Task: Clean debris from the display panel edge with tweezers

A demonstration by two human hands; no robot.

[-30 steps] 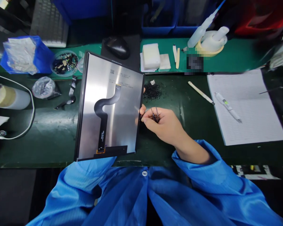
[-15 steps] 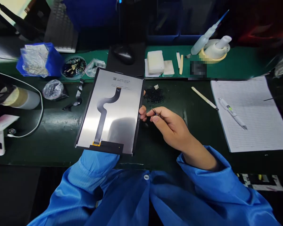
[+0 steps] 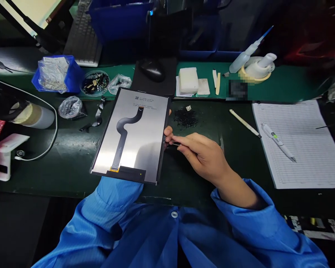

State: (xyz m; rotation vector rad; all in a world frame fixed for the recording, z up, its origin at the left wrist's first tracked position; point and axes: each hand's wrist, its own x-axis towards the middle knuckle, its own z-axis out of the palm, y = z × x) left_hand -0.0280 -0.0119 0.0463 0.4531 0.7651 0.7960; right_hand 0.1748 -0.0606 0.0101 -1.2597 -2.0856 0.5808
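Note:
A flat display panel (image 3: 147,137), silver-backed with a dark curved ribbon cable (image 3: 119,149), is tilted above the dark bench. My left hand (image 3: 168,132) holds it from beneath; only fingertips show, curled around its right edge. Thin metal tweezers (image 3: 175,143) are pinched in my right hand (image 3: 205,156), their tips pointing left at the panel's right edge. Whether the tips touch the edge is too small to tell. Beyond my right hand, a pile of small black scraps (image 3: 185,117) lies on the bench with a little pale piece (image 3: 188,108) on it.
Along the back stand a blue bin (image 3: 76,76), a dish of small parts (image 3: 95,82), a mouse (image 3: 153,70), white pads (image 3: 188,80) and a bottle (image 3: 241,57). A stick (image 3: 244,123), a pen (image 3: 279,143) and lined paper (image 3: 307,163) lie right. A white cable (image 3: 55,130) curves at left.
The tweezers in my right hand have swung to point left, and their tips are now at the panel's right edge. The camera view has shifted slightly; the panel is still held.

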